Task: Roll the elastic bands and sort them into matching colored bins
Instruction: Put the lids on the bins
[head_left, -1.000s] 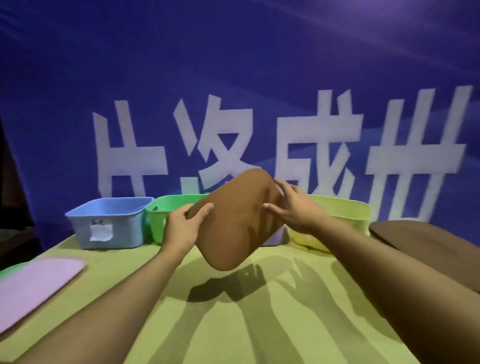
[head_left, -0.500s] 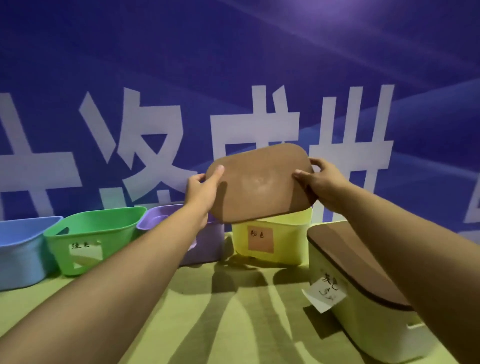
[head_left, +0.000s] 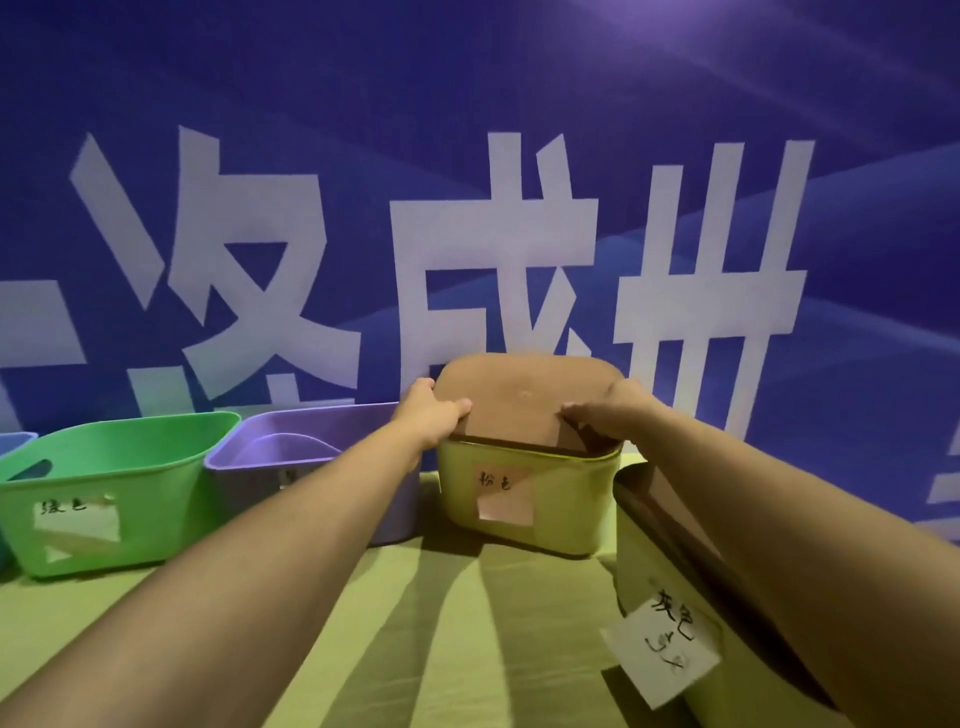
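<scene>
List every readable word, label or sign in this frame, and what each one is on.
"次成册": large white characters on the blue banner; a further character is cut off at each edge.
"绿色": handwritten note on the green bin.
"粉色": note on the yellow bin.
"灰色": note on the near lidded bin; the scribble below it is illegible.
Purple bin: label hidden behind the arm.

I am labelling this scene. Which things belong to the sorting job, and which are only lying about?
Job:
flat brown lid, in left hand and right hand
yellow plastic bin
green plastic bin
purple plastic bin

Lying about:
blue banner
green tablecloth
</scene>
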